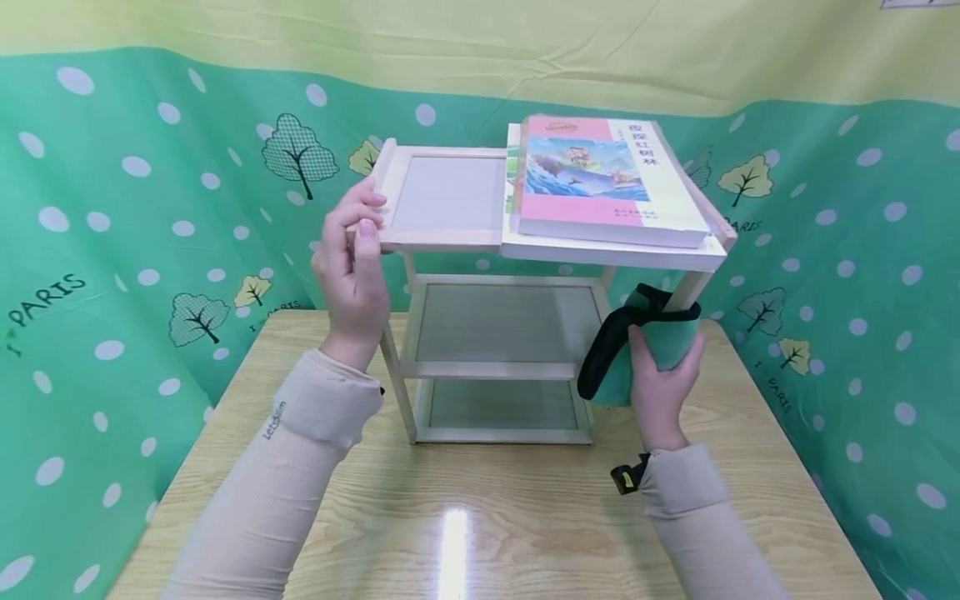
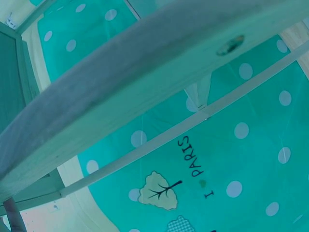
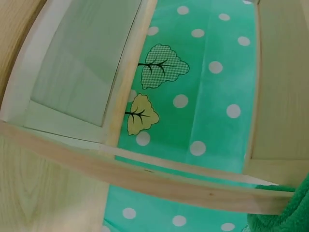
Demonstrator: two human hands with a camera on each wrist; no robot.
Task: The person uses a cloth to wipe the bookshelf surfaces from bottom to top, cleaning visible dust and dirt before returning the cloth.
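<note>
Green cloth w/ black edging (image 1: 671, 337) is hanging at the rack's right front leg, just under the top shelf, folded about that leg. R hand (image 1: 663, 379) is holding the cloth there, thumb on the near side; fingers behind are mostly hidden, so can't tell exactly how they're curling. Right wrist view's showing fuzzy green cloth at one end of a wooden bar, approx. lower right corner.

Rack (image 1: 491, 369) itself is standing upright, pale wood, 3 tiers w/ greyish panels. L hand (image 1: 356, 267) is gripping the rack's top left end, fingers & thumb closing on the end bar. In the left wrist view a big wooden bar is slanting across, w/ a fingertip showing at the lower left corner.

Pink & white book (image 1: 585, 179) is lying flat on the rack's top tier, right half, cover up, resting on a larger white-edged book (image 1: 607, 250), which is poking out a bit past the rack's front edge. Light sleeves w/ turned-up cuffs are reaching in from the rack's near side; black strap (image 1: 630, 475) is showing at the right cuff. Wood-grain surface (image 1: 540, 533) is carrying the rack; green/yellow curtain w/ dots, trees & "PARIS" lettering (image 1: 465, 75) is hanging behind & on both sides of the rack.
</note>
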